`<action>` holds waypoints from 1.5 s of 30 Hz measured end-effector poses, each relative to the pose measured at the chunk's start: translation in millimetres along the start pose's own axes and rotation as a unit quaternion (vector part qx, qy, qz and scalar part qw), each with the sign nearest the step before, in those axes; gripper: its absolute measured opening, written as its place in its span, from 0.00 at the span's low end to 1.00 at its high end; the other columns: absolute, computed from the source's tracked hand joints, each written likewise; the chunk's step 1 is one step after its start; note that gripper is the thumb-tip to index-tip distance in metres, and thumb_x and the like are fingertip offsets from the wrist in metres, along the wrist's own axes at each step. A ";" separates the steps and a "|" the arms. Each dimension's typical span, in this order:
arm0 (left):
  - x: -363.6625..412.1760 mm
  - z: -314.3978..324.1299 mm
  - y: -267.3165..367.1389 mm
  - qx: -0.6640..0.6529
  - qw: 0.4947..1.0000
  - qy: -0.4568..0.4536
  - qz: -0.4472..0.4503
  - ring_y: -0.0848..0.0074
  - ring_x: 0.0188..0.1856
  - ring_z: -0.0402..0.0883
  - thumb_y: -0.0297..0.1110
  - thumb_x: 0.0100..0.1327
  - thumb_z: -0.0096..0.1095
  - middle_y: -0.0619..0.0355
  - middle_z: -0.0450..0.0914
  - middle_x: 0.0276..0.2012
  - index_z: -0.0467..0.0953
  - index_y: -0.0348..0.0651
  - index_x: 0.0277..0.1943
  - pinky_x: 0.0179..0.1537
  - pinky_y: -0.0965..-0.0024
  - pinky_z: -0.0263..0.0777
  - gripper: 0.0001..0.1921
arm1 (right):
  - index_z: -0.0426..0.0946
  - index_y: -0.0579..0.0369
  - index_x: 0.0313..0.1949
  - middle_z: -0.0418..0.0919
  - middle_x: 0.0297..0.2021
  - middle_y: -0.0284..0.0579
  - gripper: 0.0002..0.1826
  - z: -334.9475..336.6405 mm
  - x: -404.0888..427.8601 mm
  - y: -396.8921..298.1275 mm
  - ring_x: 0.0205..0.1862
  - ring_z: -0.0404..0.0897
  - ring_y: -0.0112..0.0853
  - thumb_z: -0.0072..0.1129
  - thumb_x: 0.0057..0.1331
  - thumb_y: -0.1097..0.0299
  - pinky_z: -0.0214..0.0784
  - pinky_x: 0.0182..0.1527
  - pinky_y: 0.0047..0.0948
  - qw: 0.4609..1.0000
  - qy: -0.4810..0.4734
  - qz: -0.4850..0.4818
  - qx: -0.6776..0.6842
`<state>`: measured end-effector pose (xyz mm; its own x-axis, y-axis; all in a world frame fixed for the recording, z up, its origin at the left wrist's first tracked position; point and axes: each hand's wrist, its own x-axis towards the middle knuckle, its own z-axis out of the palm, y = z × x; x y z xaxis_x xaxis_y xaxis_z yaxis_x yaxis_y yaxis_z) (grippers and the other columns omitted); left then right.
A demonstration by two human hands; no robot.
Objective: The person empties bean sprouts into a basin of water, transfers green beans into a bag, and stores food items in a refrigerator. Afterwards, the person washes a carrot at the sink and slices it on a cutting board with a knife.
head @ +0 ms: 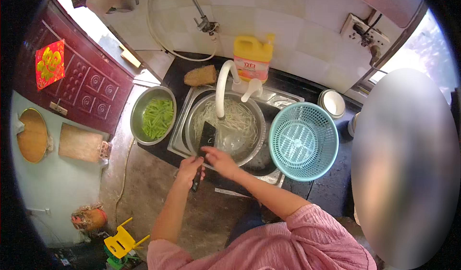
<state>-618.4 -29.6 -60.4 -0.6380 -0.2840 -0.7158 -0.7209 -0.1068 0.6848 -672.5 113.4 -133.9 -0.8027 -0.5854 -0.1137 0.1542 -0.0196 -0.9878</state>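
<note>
My left hand [190,170] grips the dark handle of a kitchen cleaver [207,136], held at the front rim of the steel basin. Its black blade points away from me over the basin. The fingers of my right hand [220,161] rest at the blade's lower end, near the handle. Inside the steel basin [262,133], pale bean sprouts [241,115] lie in water. A white curved tap [220,86] hangs over them. The basin sits in a stainless steel sink [179,136].
A bowl [134,126] of cut green vegetables [158,118] stands left. Right is a blue plastic colander [304,178], with stacked white bowls [333,102] behind it. At the back are a yellow detergent jug [253,54] and a brown scrubber [200,75]. A blurred person [405,169] is at right.
</note>
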 end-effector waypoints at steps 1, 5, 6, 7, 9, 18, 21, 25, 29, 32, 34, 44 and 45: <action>-5.2 0.5 -0.9 -0.045 0.999 -0.008 -0.007 0.75 0.19 0.74 0.36 0.67 0.59 0.56 0.75 0.25 0.74 0.36 0.37 0.19 0.71 0.70 0.10 | 0.71 0.58 0.59 0.72 0.57 0.57 0.20 4.9 -8.1 -4.3 0.60 0.71 0.46 0.45 0.70 0.66 0.61 0.63 0.38 0.989 -0.023 -0.075 -0.123; -35.6 3.9 0.0 -0.107 0.994 -0.020 0.002 0.75 0.20 0.75 0.37 0.67 0.58 0.57 0.75 0.25 0.73 0.38 0.39 0.18 0.72 0.70 0.10 | 0.66 0.62 0.61 0.69 0.59 0.62 0.22 -18.8 -28.8 5.2 0.65 0.65 0.50 0.45 0.70 0.66 0.58 0.65 0.42 0.953 0.041 0.001 -0.301; -44.4 3.6 3.4 -0.094 0.995 -0.027 -0.010 0.68 0.27 0.80 0.36 0.67 0.58 0.53 0.77 0.28 0.74 0.38 0.41 0.25 0.65 0.74 0.09 | 0.65 0.64 0.60 0.69 0.58 0.63 0.22 -26.9 -38.3 7.1 0.63 0.66 0.52 0.46 0.68 0.71 0.60 0.64 0.43 0.908 0.071 -0.019 -0.413; -50.9 7.8 2.2 -0.090 0.995 -0.034 -0.009 0.68 0.27 0.80 0.36 0.67 0.58 0.53 0.77 0.28 0.74 0.38 0.41 0.25 0.65 0.74 0.09 | 0.65 0.64 0.60 0.69 0.58 0.63 0.22 -34.8 -48.3 -7.9 0.63 0.66 0.52 0.46 0.68 0.71 0.60 0.64 0.43 0.906 0.078 -0.016 -0.415; -63.2 25.8 -8.7 0.479 0.780 0.250 0.316 0.58 0.37 0.82 0.36 0.65 0.59 0.48 0.81 0.35 0.75 0.38 0.47 0.36 0.57 0.76 0.12 | 0.69 0.66 0.56 0.72 0.53 0.65 0.21 -57.5 -76.8 -40.4 0.55 0.73 0.54 0.48 0.64 0.74 0.65 0.58 0.45 0.919 0.076 -0.190 -0.337; -156.3 85.4 -24.3 0.239 0.904 0.202 0.291 0.80 0.16 0.64 0.34 0.67 0.58 0.57 0.73 0.28 0.69 0.27 0.57 0.17 0.74 0.59 0.22 | 0.77 0.56 0.41 0.78 0.31 0.48 0.11 -203.5 -271.0 -110.5 0.36 0.77 0.47 0.58 0.56 0.76 0.69 0.40 0.43 0.865 0.224 -0.265 -0.363; -187.5 157.1 -32.8 0.193 0.934 0.097 0.286 0.83 0.14 0.62 0.35 0.65 0.62 0.59 0.71 0.26 0.66 0.27 0.61 0.14 0.76 0.56 0.27 | 0.77 0.54 0.39 0.78 0.29 0.44 0.13 -276.1 -388.0 -94.8 0.35 0.79 0.43 0.58 0.52 0.77 0.69 0.39 0.42 0.816 0.305 -0.217 -0.439; -234.9 277.5 -42.1 0.247 0.900 -0.069 0.352 0.84 0.19 0.67 0.29 0.64 0.59 0.64 0.71 0.21 0.74 0.35 0.43 0.19 0.75 0.62 0.08 | 0.77 0.56 0.40 0.80 0.39 0.49 0.17 -346.3 -543.4 -53.3 0.44 0.78 0.46 0.56 0.47 0.80 0.70 0.48 0.42 0.734 0.417 -0.079 -0.530; -243.2 381.5 -83.2 0.308 0.797 -0.171 0.490 0.82 0.21 0.71 0.29 0.63 0.59 0.60 0.74 0.21 0.72 0.34 0.38 0.23 0.73 0.65 0.07 | 0.75 0.54 0.43 0.77 0.45 0.48 0.20 -373.3 -611.3 -43.3 0.51 0.74 0.45 0.61 0.48 0.77 0.65 0.56 0.43 0.732 0.370 -0.042 -0.571; -272.7 451.0 -98.6 0.330 0.811 -0.237 0.420 0.51 0.29 0.78 0.32 0.60 0.61 0.43 0.77 0.28 0.74 0.37 0.38 0.30 0.60 0.69 0.08 | 0.75 0.53 0.45 0.76 0.46 0.46 0.19 -377.8 -610.4 -25.9 0.52 0.73 0.45 0.64 0.52 0.72 0.62 0.58 0.44 0.744 0.353 -0.030 -0.566; -274.4 473.5 -116.0 0.408 0.769 -0.215 0.443 0.48 0.36 0.79 0.36 0.62 0.60 0.42 0.79 0.32 0.74 0.38 0.39 0.36 0.54 0.70 0.10 | 0.75 0.53 0.47 0.76 0.47 0.46 0.20 -386.8 -608.6 -18.1 0.52 0.72 0.45 0.65 0.53 0.68 0.62 0.58 0.44 0.774 0.338 -0.028 -0.535; -286.9 496.5 -159.9 0.530 0.697 -0.189 0.444 0.48 0.38 0.78 0.37 0.63 0.57 0.44 0.78 0.33 0.69 0.39 0.37 0.38 0.50 0.70 0.10 | 0.77 0.53 0.38 0.75 0.40 0.44 0.15 -376.8 -614.5 -25.9 0.46 0.73 0.44 0.69 0.49 0.69 0.65 0.49 0.44 0.767 0.387 -0.087 -0.505; -290.1 497.7 -159.6 0.531 0.698 -0.186 0.443 0.48 0.38 0.78 0.37 0.63 0.57 0.44 0.78 0.33 0.69 0.39 0.37 0.38 0.50 0.70 0.10 | 0.77 0.53 0.38 0.75 0.40 0.44 0.15 -375.4 -616.4 -19.9 0.46 0.73 0.44 0.69 0.49 0.69 0.65 0.49 0.44 0.768 0.386 -0.089 -0.503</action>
<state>-453.1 544.0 -30.0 -0.8442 0.4988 -0.1964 0.3338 0.7759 0.5353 -397.0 778.9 -83.9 -0.9216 0.0163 0.3878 -0.2095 0.8202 -0.5324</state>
